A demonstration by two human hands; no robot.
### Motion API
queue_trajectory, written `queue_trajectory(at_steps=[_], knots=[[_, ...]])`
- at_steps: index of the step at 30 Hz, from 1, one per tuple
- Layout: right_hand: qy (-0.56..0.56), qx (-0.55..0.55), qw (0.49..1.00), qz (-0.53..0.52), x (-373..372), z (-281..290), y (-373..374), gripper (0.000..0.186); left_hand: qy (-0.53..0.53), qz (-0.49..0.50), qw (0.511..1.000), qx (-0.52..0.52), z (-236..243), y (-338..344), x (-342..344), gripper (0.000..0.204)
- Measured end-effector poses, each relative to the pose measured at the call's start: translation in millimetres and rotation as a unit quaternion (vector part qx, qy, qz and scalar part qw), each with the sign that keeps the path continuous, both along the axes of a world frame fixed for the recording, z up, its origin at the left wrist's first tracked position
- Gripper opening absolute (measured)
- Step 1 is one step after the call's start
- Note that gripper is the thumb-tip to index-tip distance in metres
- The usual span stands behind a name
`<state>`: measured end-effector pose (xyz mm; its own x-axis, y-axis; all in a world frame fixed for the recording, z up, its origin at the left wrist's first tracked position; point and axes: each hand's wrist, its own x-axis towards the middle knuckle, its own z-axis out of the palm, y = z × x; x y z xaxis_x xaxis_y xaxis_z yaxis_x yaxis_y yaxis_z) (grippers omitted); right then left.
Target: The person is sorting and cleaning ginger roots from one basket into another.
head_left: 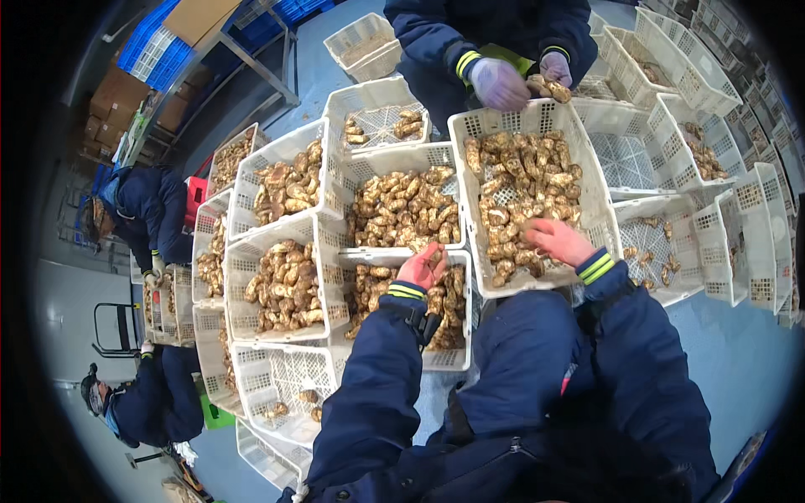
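Observation:
Brown-and-cream mushrooms [537, 180] with thick stems lie in a white plastic basket [605, 222] in front of me. My right hand [560, 243] reaches over its near right side, fingertips closed around a mushroom among the others. My left hand [422, 267] hovers at the edge between two baskets of mushrooms on the left, its fingers apart. Mushrooms fill the farther of these baskets [402, 205]; the nearer basket [449, 359] is partly hidden by my left arm. Neither palm shows fully.
Opposite me, a gloved person [496, 82] holds mushrooms over the basket's far edge. White baskets [277, 356] with mushrooms crowd the left; sparsely filled baskets [658, 251] stand at right. Two people [155, 390] work at far left, near a metal rack [251, 63].

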<state>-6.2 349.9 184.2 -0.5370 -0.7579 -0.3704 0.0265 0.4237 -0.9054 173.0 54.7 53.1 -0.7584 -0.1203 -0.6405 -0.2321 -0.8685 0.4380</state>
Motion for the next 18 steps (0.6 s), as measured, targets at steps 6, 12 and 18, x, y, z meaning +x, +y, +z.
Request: queue_trajectory(at_steps=[6, 12, 18], knots=[[-0.059, 0.07, 0.993, -0.074, -47, -21, 53, 0.04, -0.019, -0.009, 0.996, -0.083, -51, -90, -114, 0.02], [-0.131, 0.141, 0.955, -0.227, -70, -42, 92, 0.036, -0.078, -0.014, 0.974, -0.212, -65, -144, -199, 0.037], [-0.047, 0.159, 0.973, -0.161, -83, -43, 64, 0.035, 0.098, 0.112, 0.966, -0.211, -51, -141, -216, 0.063]])
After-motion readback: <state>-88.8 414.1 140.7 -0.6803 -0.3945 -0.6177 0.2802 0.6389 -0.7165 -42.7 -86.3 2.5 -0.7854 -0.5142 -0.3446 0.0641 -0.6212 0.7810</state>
